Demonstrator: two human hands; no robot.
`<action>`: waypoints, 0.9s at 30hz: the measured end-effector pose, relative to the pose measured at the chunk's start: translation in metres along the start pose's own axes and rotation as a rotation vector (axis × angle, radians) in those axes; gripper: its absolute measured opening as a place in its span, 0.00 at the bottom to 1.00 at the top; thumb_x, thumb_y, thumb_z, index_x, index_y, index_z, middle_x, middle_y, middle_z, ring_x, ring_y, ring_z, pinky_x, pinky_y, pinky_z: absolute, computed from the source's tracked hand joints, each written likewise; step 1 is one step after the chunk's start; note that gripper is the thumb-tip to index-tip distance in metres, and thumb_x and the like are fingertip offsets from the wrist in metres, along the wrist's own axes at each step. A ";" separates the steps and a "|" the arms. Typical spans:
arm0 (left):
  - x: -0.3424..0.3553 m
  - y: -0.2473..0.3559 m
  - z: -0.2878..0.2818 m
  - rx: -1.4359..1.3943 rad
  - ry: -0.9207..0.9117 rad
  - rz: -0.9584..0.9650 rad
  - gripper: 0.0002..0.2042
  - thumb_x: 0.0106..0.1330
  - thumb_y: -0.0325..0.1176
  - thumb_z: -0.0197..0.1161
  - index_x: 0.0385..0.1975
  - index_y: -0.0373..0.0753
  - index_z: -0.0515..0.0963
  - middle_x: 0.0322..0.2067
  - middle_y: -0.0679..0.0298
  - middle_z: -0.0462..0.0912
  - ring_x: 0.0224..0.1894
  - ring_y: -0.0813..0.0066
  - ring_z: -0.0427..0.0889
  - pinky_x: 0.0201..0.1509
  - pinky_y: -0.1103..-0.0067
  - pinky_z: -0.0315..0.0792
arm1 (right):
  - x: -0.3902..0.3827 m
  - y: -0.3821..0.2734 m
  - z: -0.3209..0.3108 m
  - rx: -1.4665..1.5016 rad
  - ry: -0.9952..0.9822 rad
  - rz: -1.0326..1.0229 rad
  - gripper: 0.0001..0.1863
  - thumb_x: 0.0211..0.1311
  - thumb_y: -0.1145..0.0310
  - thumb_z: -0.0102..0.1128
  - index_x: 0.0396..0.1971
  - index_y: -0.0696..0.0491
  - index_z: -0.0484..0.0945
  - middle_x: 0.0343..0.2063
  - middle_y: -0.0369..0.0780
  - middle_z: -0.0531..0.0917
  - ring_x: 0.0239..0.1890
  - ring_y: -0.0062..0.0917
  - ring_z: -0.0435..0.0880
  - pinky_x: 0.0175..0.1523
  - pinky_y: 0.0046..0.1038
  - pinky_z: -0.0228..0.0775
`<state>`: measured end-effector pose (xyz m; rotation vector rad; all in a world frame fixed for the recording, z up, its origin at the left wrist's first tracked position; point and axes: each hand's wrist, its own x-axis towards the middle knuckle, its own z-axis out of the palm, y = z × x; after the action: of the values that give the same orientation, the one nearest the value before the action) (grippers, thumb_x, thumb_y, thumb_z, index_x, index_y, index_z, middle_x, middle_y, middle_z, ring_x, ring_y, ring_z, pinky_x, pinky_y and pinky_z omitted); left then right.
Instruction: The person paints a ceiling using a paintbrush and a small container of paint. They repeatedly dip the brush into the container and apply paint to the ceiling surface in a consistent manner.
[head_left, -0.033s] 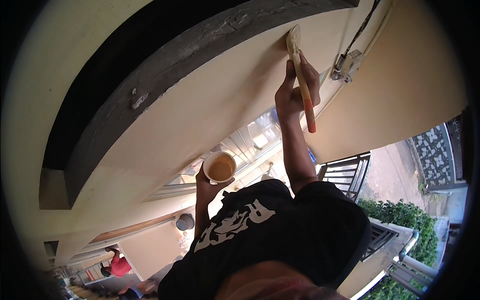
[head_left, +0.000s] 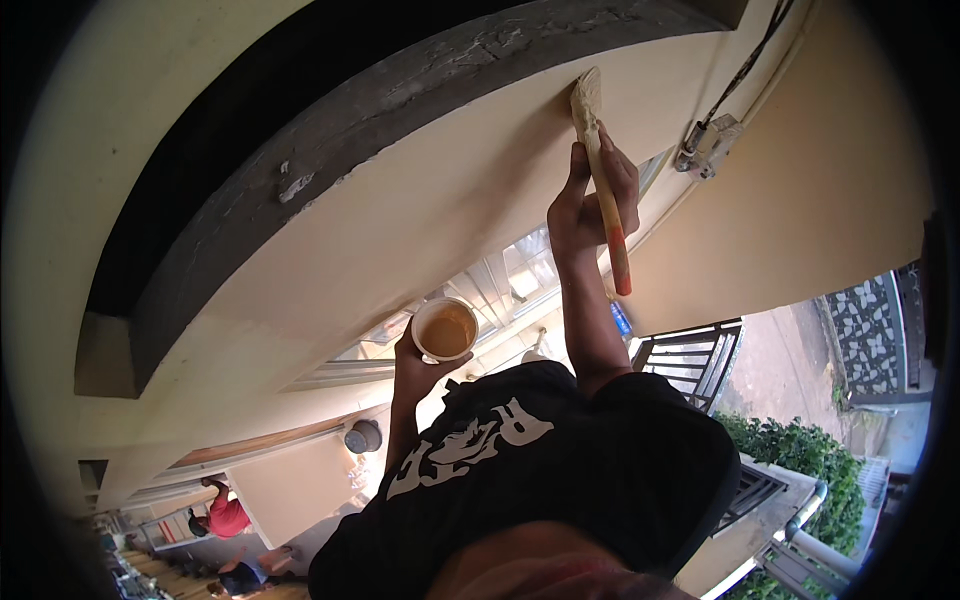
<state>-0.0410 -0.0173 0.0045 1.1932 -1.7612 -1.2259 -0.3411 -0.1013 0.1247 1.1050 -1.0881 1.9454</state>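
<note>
My right hand grips a paintbrush with a wooden, red-ended handle. Its paint-coated bristles touch, or almost touch, the cream painted surface just under a dark grey raised band, casting a shadow there. Lower and to the left, my left hand holds a white cup partly filled with tan, creamy paint; my fingers curl round its side and base. My black T-shirt fills the bottom middle of the view. Right of the brush, a cable runs to a small bracket on the surface.
Below are windows and a dark railing. Bushes and a paved path lie at the right. At the lower left, a person in red stands by a pale panel, another person nearby, and a grey bucket.
The view has shifted slightly, so the band, brush and right hand appear a little lower. The cup sits slightly further right in view, and more of the lower person shows.
</note>
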 end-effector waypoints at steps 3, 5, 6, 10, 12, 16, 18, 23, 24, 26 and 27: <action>-0.003 0.010 0.005 -0.066 0.071 0.041 0.41 0.45 0.32 0.89 0.62 0.35 0.76 0.53 0.58 0.86 0.56 0.67 0.86 0.62 0.68 0.80 | -0.029 -0.068 0.003 0.096 -0.154 -0.017 0.18 0.64 0.82 0.69 0.51 0.61 0.75 0.42 0.55 0.88 0.44 0.43 0.92 0.47 0.36 0.88; -0.010 0.015 0.006 -0.109 0.102 0.022 0.41 0.44 0.33 0.89 0.61 0.35 0.76 0.53 0.59 0.86 0.55 0.68 0.86 0.61 0.68 0.80 | -0.040 -0.102 0.009 0.188 -0.216 -0.019 0.20 0.62 0.81 0.72 0.52 0.62 0.76 0.40 0.55 0.88 0.42 0.43 0.92 0.44 0.34 0.88; -0.015 0.011 0.005 -0.141 0.123 -0.006 0.41 0.44 0.33 0.89 0.62 0.36 0.76 0.53 0.59 0.86 0.55 0.68 0.86 0.61 0.68 0.80 | -0.043 -0.116 0.012 0.230 -0.248 -0.036 0.21 0.61 0.80 0.74 0.53 0.62 0.78 0.39 0.55 0.88 0.41 0.43 0.92 0.43 0.33 0.88; -0.036 -0.010 -0.008 -0.165 0.220 -0.078 0.41 0.45 0.34 0.89 0.62 0.37 0.76 0.53 0.60 0.86 0.56 0.69 0.85 0.61 0.68 0.81 | -0.063 -0.155 0.030 0.417 -0.291 0.039 0.19 0.52 0.81 0.74 0.47 0.57 0.88 0.45 0.51 0.86 0.44 0.38 0.90 0.53 0.33 0.87; -0.050 -0.024 -0.016 -0.166 0.264 -0.055 0.42 0.45 0.34 0.89 0.63 0.38 0.75 0.53 0.61 0.86 0.56 0.69 0.85 0.59 0.68 0.82 | -0.072 -0.172 0.038 0.454 -0.295 0.058 0.23 0.46 0.79 0.74 0.48 0.55 0.90 0.46 0.49 0.86 0.44 0.36 0.90 0.56 0.34 0.87; -0.078 -0.061 -0.033 -0.286 0.315 -0.171 0.42 0.47 0.34 0.88 0.64 0.37 0.74 0.54 0.60 0.85 0.57 0.69 0.85 0.57 0.68 0.85 | -0.076 -0.214 0.043 0.581 -0.358 0.085 0.24 0.43 0.81 0.73 0.47 0.55 0.90 0.41 0.45 0.86 0.44 0.35 0.91 0.53 0.33 0.88; -0.089 -0.080 -0.039 -0.282 0.387 -0.133 0.43 0.47 0.35 0.88 0.65 0.36 0.73 0.55 0.58 0.85 0.56 0.68 0.86 0.55 0.68 0.85 | -0.076 -0.231 0.045 0.712 -0.392 0.075 0.23 0.44 0.83 0.73 0.45 0.54 0.90 0.39 0.44 0.87 0.42 0.35 0.91 0.50 0.32 0.89; -0.096 -0.033 -0.064 -0.006 0.399 -0.042 0.44 0.46 0.37 0.89 0.65 0.36 0.73 0.54 0.57 0.85 0.56 0.66 0.86 0.56 0.67 0.85 | -0.067 -0.224 0.054 0.882 -0.416 0.294 0.19 0.54 0.87 0.74 0.45 0.64 0.79 0.41 0.49 0.88 0.44 0.31 0.88 0.50 0.29 0.83; -0.098 -0.033 -0.065 -0.007 0.393 -0.045 0.44 0.46 0.38 0.89 0.64 0.36 0.73 0.54 0.57 0.85 0.56 0.65 0.86 0.56 0.67 0.85 | -0.062 -0.212 0.053 0.741 -0.388 0.223 0.18 0.56 0.87 0.73 0.46 0.63 0.79 0.43 0.49 0.87 0.45 0.32 0.87 0.49 0.29 0.83; -0.095 -0.027 -0.070 -0.009 0.371 -0.044 0.44 0.45 0.39 0.89 0.64 0.36 0.73 0.53 0.57 0.86 0.56 0.65 0.86 0.56 0.67 0.85 | -0.064 -0.189 0.053 0.743 -0.290 0.580 0.16 0.60 0.85 0.72 0.47 0.64 0.78 0.45 0.49 0.85 0.45 0.32 0.88 0.51 0.30 0.86; -0.092 -0.028 -0.075 0.006 0.340 -0.010 0.43 0.46 0.39 0.89 0.64 0.36 0.74 0.53 0.57 0.85 0.56 0.65 0.86 0.56 0.67 0.86 | -0.063 -0.177 0.050 0.670 -0.252 0.465 0.18 0.59 0.85 0.73 0.47 0.65 0.78 0.42 0.48 0.86 0.42 0.32 0.89 0.48 0.29 0.85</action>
<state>0.0665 0.0405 0.0006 1.3279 -1.5084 -0.9568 -0.1494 -0.0734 0.1452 1.5846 -0.8848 2.7152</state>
